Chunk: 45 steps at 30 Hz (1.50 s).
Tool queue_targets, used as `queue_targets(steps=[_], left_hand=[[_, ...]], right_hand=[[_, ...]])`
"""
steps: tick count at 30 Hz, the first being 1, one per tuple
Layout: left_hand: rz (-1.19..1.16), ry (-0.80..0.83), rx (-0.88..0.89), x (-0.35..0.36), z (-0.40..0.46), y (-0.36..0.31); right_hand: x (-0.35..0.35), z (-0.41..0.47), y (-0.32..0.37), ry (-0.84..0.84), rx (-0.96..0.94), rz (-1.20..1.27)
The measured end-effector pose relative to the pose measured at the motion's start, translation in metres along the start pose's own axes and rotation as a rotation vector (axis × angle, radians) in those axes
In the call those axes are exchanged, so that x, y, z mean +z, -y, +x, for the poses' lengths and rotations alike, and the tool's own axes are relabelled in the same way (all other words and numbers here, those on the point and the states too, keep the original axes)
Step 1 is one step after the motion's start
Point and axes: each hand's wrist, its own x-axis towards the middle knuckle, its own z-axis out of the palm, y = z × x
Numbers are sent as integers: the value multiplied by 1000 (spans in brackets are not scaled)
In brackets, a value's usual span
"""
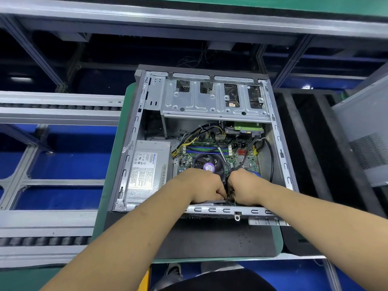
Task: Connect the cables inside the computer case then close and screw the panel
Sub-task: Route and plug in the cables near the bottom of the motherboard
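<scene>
- Down on the green worktop [117, 156], the computer case [279, 148] lies on its side with the panel off and its inside showing.
- Both hands reach in at the near edge of the case, almost touching each other.
- The left hand [201, 185] has its fingers curled downward onto something near the motherboard's [241, 158] near edge; what they pinch is hidden.
- The right hand [244, 185] has its fingers clenched round a bundle of black cables [239, 164] that rises between the two hands.
- Just beyond the knuckles sits the CPU fan [206, 163]; the power supply [147, 169] fills the case's left side.
- A grey side panel [365, 143] leans well off to the right.
</scene>
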Motion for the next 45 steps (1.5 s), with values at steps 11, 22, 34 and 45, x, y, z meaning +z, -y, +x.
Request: queue_targets(steps=[11,22,34,45], left_hand=[[-1,-5,3,0,0,1],[0,11,-6,-2,-2,-1],[13,10,-5,-4,-4,-3],[5,-6,-2,-3,-1,-1]], right_hand=[[-1,0,0,-4,5,11],[-1,0,-1,12,12,-9],[0,2,-1,10,32,-12],[0,5,-3,34,34,-15]])
